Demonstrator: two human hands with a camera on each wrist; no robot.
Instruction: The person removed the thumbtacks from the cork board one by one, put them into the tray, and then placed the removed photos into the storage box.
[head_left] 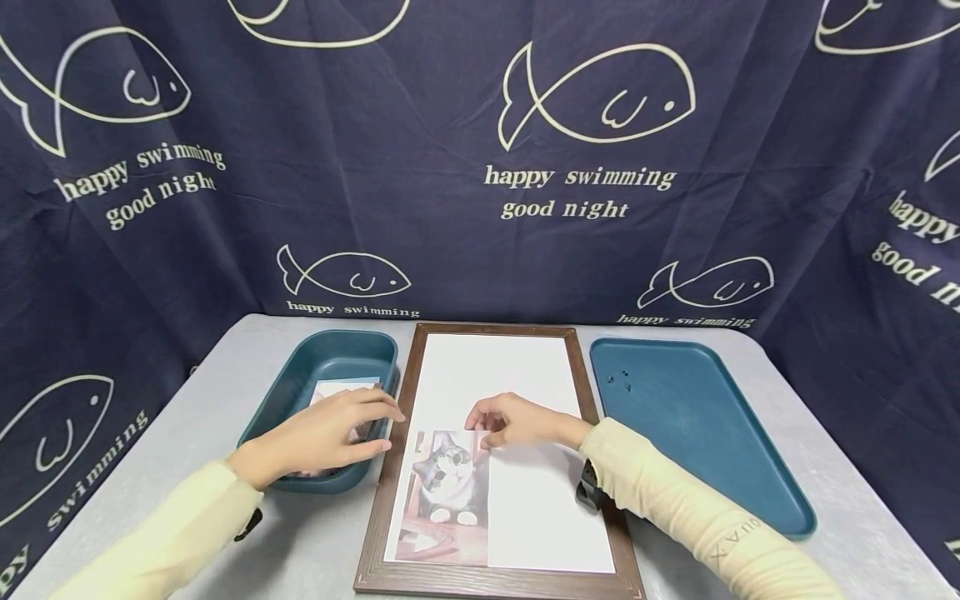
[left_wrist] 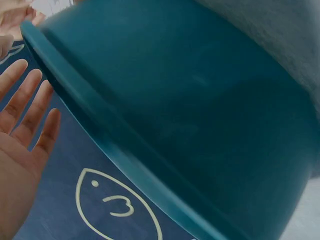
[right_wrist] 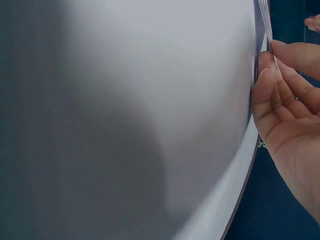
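Note:
A picture of a grey and white cat (head_left: 450, 483) lies over the lower left part of a white board (head_left: 551, 508) in a brown wooden frame (head_left: 373, 533). My right hand (head_left: 517, 418) pinches the picture's upper right corner between thumb and fingers. In the right wrist view the thumb presses against the thin sheet edge (right_wrist: 266, 22). My left hand (head_left: 333, 429) hovers over the right side of a teal bin (head_left: 272, 408), fingers spread toward the frame, holding nothing. Inside that bin are more printed sheets (head_left: 337, 387), partly hidden by the left hand.
To the right of the frame lies a flat blue tray (head_left: 705, 425) with several small dark bits (head_left: 627, 385) at its upper left. Everything stands on a pale grey table (head_left: 847, 533). A dark blue curtain (head_left: 450, 208) with fish drawings hangs behind and at both sides.

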